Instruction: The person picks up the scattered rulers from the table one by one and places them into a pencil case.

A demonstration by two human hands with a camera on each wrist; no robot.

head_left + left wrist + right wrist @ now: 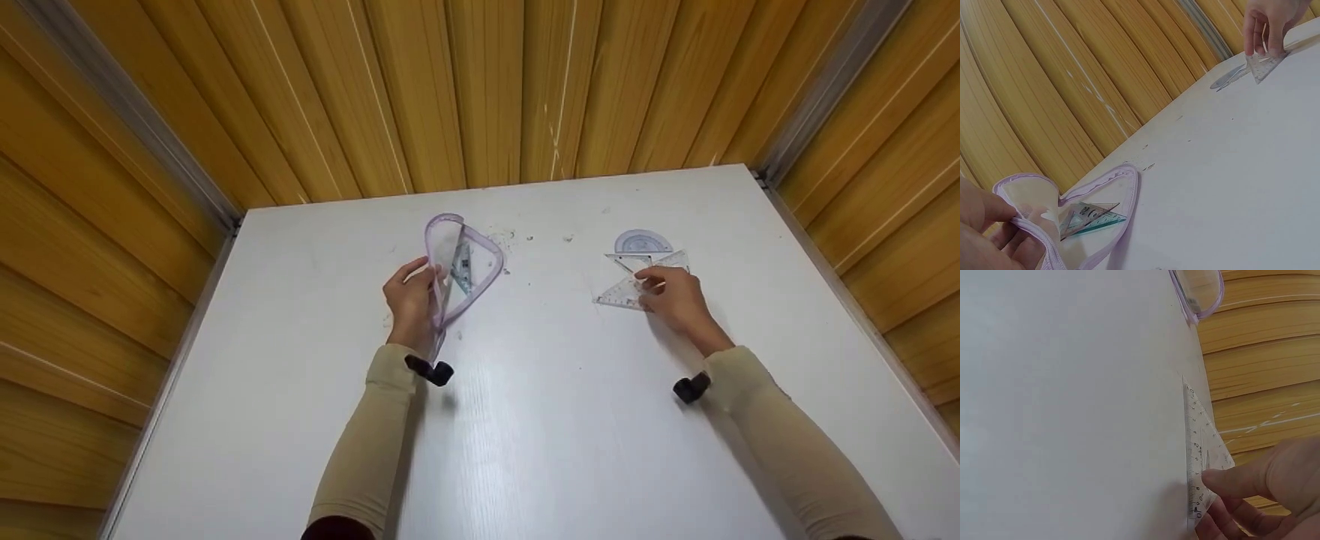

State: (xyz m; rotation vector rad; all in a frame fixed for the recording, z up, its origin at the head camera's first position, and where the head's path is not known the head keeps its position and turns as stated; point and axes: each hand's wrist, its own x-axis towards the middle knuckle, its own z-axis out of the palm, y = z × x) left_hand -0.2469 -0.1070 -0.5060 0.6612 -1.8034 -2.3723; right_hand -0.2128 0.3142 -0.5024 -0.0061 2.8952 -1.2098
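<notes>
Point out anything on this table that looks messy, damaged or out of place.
Only small dark specks scattered on the white table beside the open clear pouch held by the left hand. The set squares under the right hand overlap loosely, beside a protractor. Nothing looks damaged.

Low at the left edge, the left hand's grip (985, 233) pinches the near rim of a clear pouch with lilac trim (1092, 194), holding its mouth spread open on the white counter (1224, 174). Inside the pouch lies a small transparent set square (1090, 216) with a greenish edge (its printed marks are too blurred to read). Far off at the top right, well apart from the pouch, the right hand's grip (1266, 25) has its fingertips down on another clear set square (1264, 66), just beside a semicircular protractor (1230, 79) lying flat. Slatted wood panelling (1089, 73) rises behind the counter.
</notes>
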